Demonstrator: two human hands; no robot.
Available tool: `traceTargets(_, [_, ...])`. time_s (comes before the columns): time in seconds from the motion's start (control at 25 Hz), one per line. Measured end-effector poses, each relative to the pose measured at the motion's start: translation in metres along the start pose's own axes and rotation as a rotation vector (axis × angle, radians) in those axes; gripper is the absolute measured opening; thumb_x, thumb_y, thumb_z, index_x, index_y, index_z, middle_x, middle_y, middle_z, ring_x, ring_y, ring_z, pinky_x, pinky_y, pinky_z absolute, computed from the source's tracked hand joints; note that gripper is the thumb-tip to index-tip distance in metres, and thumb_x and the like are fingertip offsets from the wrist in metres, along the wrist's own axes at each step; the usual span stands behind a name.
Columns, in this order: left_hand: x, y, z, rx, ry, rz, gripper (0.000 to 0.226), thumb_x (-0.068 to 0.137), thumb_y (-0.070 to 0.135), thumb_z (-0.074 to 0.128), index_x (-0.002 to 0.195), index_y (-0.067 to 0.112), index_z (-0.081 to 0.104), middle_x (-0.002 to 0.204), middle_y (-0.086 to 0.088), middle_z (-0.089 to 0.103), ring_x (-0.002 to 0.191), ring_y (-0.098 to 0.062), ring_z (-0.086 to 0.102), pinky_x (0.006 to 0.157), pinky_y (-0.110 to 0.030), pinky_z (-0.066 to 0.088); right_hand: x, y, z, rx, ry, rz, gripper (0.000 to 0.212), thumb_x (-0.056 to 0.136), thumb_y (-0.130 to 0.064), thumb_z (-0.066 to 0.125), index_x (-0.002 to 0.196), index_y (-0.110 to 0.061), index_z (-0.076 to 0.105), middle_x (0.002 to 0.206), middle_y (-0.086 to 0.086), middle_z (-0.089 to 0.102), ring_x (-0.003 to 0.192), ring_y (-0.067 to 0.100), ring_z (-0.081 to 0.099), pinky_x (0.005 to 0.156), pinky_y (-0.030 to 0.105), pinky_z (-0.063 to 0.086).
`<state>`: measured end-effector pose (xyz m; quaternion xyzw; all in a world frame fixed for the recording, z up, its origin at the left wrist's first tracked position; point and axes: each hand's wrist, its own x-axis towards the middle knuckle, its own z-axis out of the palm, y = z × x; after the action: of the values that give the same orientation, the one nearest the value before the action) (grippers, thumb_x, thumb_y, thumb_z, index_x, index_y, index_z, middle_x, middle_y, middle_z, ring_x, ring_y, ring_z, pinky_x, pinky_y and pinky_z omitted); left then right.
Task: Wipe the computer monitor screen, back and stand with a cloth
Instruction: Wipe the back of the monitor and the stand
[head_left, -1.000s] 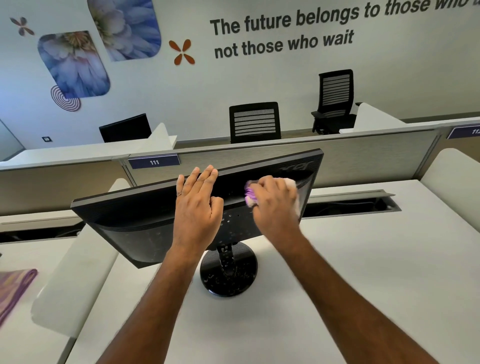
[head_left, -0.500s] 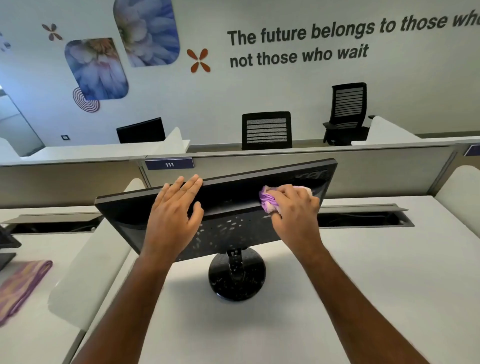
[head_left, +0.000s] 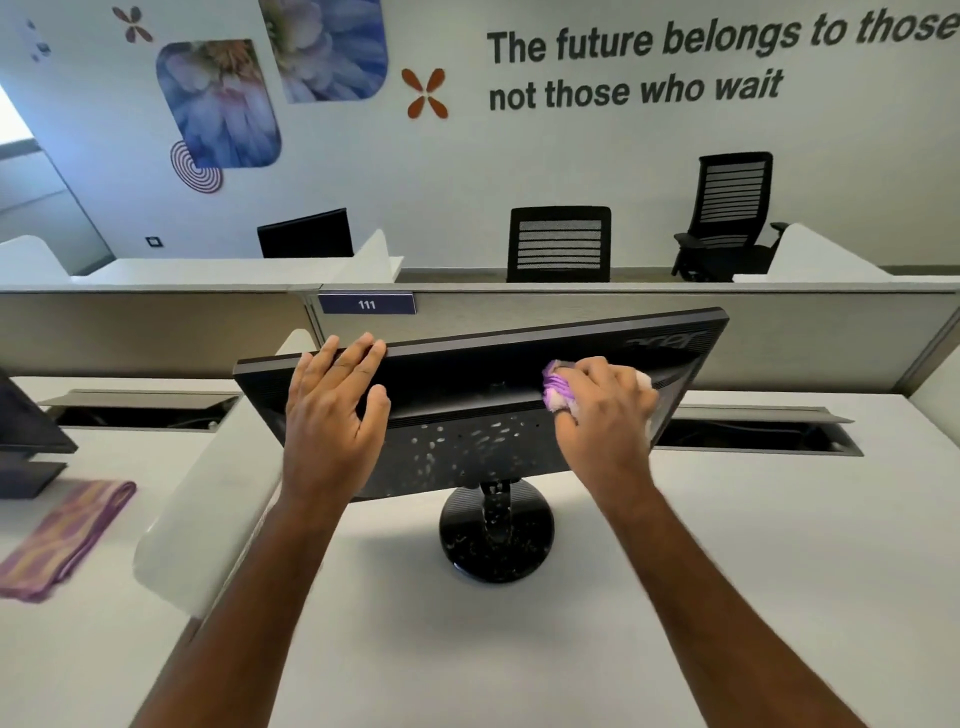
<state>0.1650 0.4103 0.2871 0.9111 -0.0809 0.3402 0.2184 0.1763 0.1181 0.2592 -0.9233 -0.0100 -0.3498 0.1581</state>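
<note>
The monitor stands on the white desk with its back turned to the person, tilted so that the top edge leans away. Its round black stand rests on the desk under it. The left hand lies flat on the back of the monitor near the top left — the fingers are straight and reach up to the top edge, not curled around anything. The right hand grasps a crumpled purple and white cloth and presses it against the upper back of the monitor, to the right of the middle. The lower back panel and the stand show many light specks. On the neighbouring desk at the left lies a folded purple and yellow towel, beside a white divider.
</note>
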Motion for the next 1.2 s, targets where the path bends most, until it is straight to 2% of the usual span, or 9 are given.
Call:
traceTargets(0.2, [-0.003,-0.005,-0.001,-0.001,0.001,0.010,0.053,0.101,0.030,0.040,0.151,0.023,0.055,0.158,0.004,0.050,0.154,-0.022,0.034,0.129,-0.047,0.017,-0.010,-0.083,0.014,0.066,-0.112,-0.150,0.032,0.079,-0.021,0.071,0.110,-0.025,0.068,0.112,-0.006,0.058,0.102,0.019,0.051,0.086,0.042,0.037])
traceTargets(0.28, [-0.002,-0.009,-0.003,-0.006,-0.003,0.020,0.053,0.102,0.029,0.039,0.152,0.023,0.055,0.159,0.004,0.050,0.154,-0.020,0.034,0.129,-0.046,0.018,-0.010,-0.096,0.018,0.048,-0.144,-0.196,0.030,0.080,-0.023,0.071,0.109,-0.027,0.067,0.113,-0.009,0.057,0.103,0.017,0.049,0.084,0.040,0.034])
traceTargets(0.4, [0.000,-0.014,-0.006,-0.010,-0.015,0.071,0.053,0.101,0.027,0.037,0.151,0.025,0.056,0.158,0.007,0.050,0.153,-0.017,0.036,0.128,-0.045,0.021,-0.008,-0.079,0.015,0.039,-0.132,-0.205,0.030,0.083,-0.025,0.067,0.112,-0.030,0.067,0.113,-0.010,0.057,0.102,0.015,0.047,0.083,0.037,0.027])
traceTargets(0.52, [-0.001,-0.018,-0.009,-0.017,-0.016,0.085,0.052,0.101,0.026,0.039,0.151,0.027,0.056,0.158,0.009,0.050,0.153,-0.015,0.036,0.127,-0.046,0.024,-0.003,-0.036,0.005,0.025,-0.079,-0.113,0.037,0.082,-0.023,0.053,0.115,-0.025,0.069,0.112,-0.006,0.058,0.105,0.019,0.046,0.087,0.040,0.030])
traceTargets(0.64, [-0.002,-0.018,-0.007,-0.043,-0.011,0.078,0.052,0.101,0.025,0.041,0.151,0.025,0.056,0.158,0.008,0.050,0.153,-0.016,0.035,0.127,-0.048,0.024,-0.003,0.000,0.002,-0.006,-0.015,-0.033,0.038,0.082,-0.020,0.054,0.117,-0.019,0.071,0.121,0.001,0.058,0.120,0.028,0.045,0.102,0.048,0.031])
traceTargets(0.72, [-0.003,-0.014,-0.003,-0.050,0.008,0.066,0.052,0.100,0.027,0.041,0.149,0.024,0.058,0.157,0.007,0.052,0.152,-0.017,0.036,0.127,-0.049,0.023,-0.009,0.001,0.008,0.026,-0.003,-0.012,0.041,0.085,-0.020,0.054,0.122,-0.015,0.070,0.126,0.005,0.060,0.125,0.033,0.046,0.111,0.051,0.030])
traceTargets(0.92, [-0.004,-0.016,-0.001,-0.062,0.012,0.030,0.054,0.100,0.029,0.040,0.150,0.023,0.057,0.158,0.005,0.051,0.153,-0.018,0.034,0.129,-0.048,0.018,-0.018,-0.048,0.018,0.075,-0.024,0.000,0.041,0.091,-0.026,0.053,0.128,-0.016,0.065,0.124,0.003,0.060,0.121,0.027,0.046,0.111,0.051,0.030])
traceTargets(1.04, [-0.003,-0.013,0.001,-0.055,0.011,0.031,0.055,0.099,0.029,0.039,0.150,0.022,0.057,0.158,0.004,0.051,0.153,-0.019,0.034,0.130,-0.045,0.015,-0.028,-0.097,0.025,0.071,-0.067,-0.064,0.038,0.094,-0.034,0.054,0.128,-0.019,0.062,0.117,0.001,0.057,0.114,0.022,0.043,0.106,0.047,0.030])
traceTargets(1.2, [-0.007,-0.022,-0.004,-0.044,-0.009,0.044,0.056,0.099,0.029,0.035,0.152,0.023,0.054,0.160,0.004,0.048,0.154,-0.018,0.033,0.130,-0.045,0.016,-0.031,-0.130,0.032,0.044,-0.154,-0.191,0.045,0.096,-0.042,0.045,0.134,-0.023,0.058,0.122,-0.002,0.056,0.116,0.020,0.047,0.106,0.045,0.031])
